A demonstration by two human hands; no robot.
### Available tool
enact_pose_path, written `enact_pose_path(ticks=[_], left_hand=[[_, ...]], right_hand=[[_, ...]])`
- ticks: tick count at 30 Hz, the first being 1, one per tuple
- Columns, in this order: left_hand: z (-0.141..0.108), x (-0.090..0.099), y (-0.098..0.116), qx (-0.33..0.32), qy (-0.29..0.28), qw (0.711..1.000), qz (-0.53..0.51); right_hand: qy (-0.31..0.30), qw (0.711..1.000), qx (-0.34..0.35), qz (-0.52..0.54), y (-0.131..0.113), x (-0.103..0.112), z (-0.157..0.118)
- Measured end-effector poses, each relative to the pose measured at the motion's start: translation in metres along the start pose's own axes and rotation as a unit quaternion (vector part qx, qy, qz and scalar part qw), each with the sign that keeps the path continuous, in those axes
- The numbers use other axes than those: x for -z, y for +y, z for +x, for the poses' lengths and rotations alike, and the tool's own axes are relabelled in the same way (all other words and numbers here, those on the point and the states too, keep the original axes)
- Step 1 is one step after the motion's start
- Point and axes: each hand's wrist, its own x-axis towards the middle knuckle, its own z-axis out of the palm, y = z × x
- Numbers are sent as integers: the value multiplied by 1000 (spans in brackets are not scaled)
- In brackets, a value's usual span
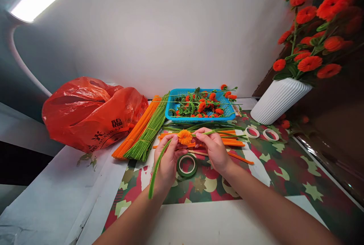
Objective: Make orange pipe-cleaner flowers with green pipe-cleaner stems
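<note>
An orange pipe-cleaner flower (184, 137) is pinched in my left hand (165, 161), between thumb and fingers. Over the back of that hand hangs a long green pipe cleaner (154, 178). My right hand (214, 150) closes its thumb and forefinger on a green fuzzy stem just right of the flower; its tip sticks out beyond the fingers. Whether both green ends belong to one piece is hidden behind the flower and fingers. Below the hands a roll of dark green tape (178, 166) lies on the patterned mat (204, 188).
Behind the hands lie loose orange pipe cleaners (234, 143). A blue basket (172, 117) holds small orange flowers. To its left are orange (139, 127) and green bundles (146, 139) and a red plastic bag (91, 116). Two white tape rolls (247, 134) and a tilted white vase (280, 101) stand right.
</note>
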Motion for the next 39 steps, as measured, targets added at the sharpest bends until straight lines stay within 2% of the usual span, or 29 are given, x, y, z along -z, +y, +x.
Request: enact_pose_path(ticks=[7, 11, 14, 18, 20, 22, 24, 26, 31, 34, 39], left_hand=[[0, 1, 0, -9, -6, 1000, 20], [1, 1, -1, 3, -23, 999, -23], [5, 2, -1, 58, -28, 993, -95], [6, 2, 1, 160, -42, 977, -137], [5, 2, 3, 166, -56, 975, -140], [5, 2, 4, 138, -56, 979, -141], [5, 2, 5, 106, -45, 984, -137], [5, 3, 4, 77, -33, 989, -125], [4, 3, 3, -9, -29, 997, -74], [2, 3, 3, -42, -36, 997, -51], [3, 4, 3, -42, -29, 998, -36]], right_hand=[[-24, 999, -33, 6, -4, -2, -5], [-37, 999, -22, -12, -5, -2, -6], [-48, 992, 75, -85, -8, -1, -7], [-79, 942, 248, -211, -13, 5, -9], [-114, 916, 288, -256, -15, 8, -9], [-132, 901, 304, -278, -17, 10, -8], [-123, 907, 298, -271, -18, 11, -6], [-100, 928, 266, -243, -17, 10, -3], [-86, 987, 94, -96, -11, 6, 0], [-92, 995, 35, -17, -9, 3, 0], [-78, 997, 12, 16, -9, 2, 0]])
